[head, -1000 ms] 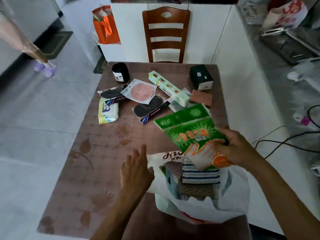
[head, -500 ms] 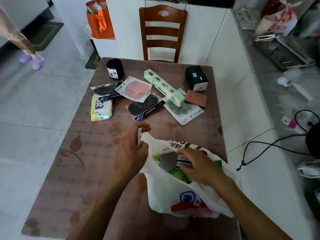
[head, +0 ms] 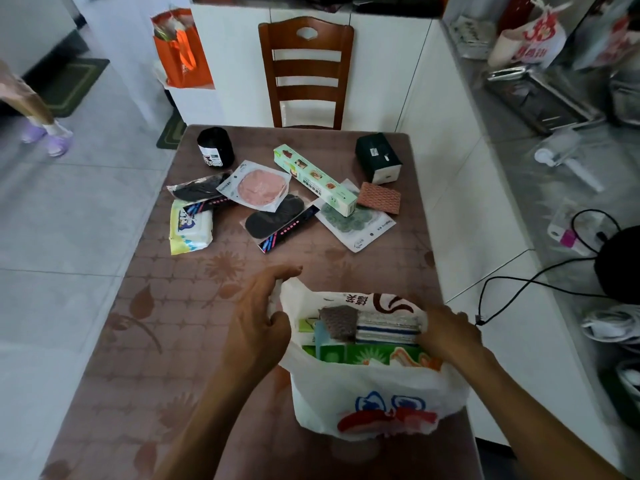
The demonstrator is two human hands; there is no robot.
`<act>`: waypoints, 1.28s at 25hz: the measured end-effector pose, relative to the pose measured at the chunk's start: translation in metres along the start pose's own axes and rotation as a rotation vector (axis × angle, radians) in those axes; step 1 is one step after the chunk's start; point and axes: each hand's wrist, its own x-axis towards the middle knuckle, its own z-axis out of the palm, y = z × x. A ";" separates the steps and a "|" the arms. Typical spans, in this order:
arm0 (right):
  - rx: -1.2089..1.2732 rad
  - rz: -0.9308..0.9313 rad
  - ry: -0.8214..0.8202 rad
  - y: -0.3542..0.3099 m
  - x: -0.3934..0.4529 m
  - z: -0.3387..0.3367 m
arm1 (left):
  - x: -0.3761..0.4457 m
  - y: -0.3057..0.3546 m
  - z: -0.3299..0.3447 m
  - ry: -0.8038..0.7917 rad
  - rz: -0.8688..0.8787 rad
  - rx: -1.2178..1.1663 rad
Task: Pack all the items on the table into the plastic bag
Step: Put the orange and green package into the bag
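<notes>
- Left hand (head: 256, 327) has its grip clamped on the left rim of the plastic bag (head: 374, 400); the right hand (head: 446, 332) reaches into the mouth at the right, its grip hidden, so I cannot tell.
- Loose items lie well beyond the bag, toward the far end of the tabletop (head: 145, 341).
- Nearest, I judge, is the black insole pack (head: 278, 223), ahead of the left hand, though that hand is busy.
- Its long axis runs diagonally, near-left to far-right.

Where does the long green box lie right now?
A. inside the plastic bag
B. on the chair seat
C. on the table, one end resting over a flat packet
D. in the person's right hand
C: the long green box lies on the table, its near end over a flat packet.
</notes>
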 end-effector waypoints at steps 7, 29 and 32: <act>0.103 -0.108 -0.096 0.024 0.006 0.009 | 0.009 0.011 0.010 -0.050 0.016 0.010; -0.371 -0.295 -0.088 0.009 -0.023 -0.022 | 0.019 0.027 -0.007 -0.007 0.188 0.002; -0.484 -0.224 0.088 0.033 -0.018 -0.016 | 0.018 0.027 -0.003 -0.015 0.179 -0.021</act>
